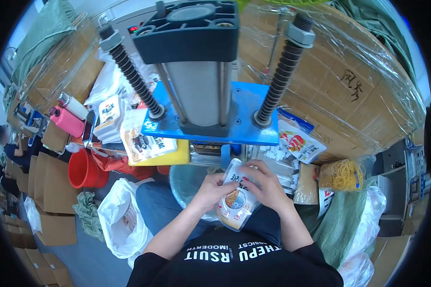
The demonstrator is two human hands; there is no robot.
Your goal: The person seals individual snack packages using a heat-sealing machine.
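A printed stand-up pouch (235,215) with a round window hangs in front of my body, tilted, over my lap. My left hand (209,192) grips it by its left edge, thumb across the front. On its other side, my right hand (264,184) pinches the pouch near its upper right part, fingers curled over it. Just beyond both hands stands a press machine with a blue plate (246,115) and a dark-topped cylinder (196,91). The pouch's top end lies close below the plate.
Stacks of flat pouches (141,141) lie left of the press on a yellow block (172,155). At left are a red bucket (85,170) and a white bag (120,220). Rubber bands (341,175) and a large carton (340,91) are at right. People sit far left.
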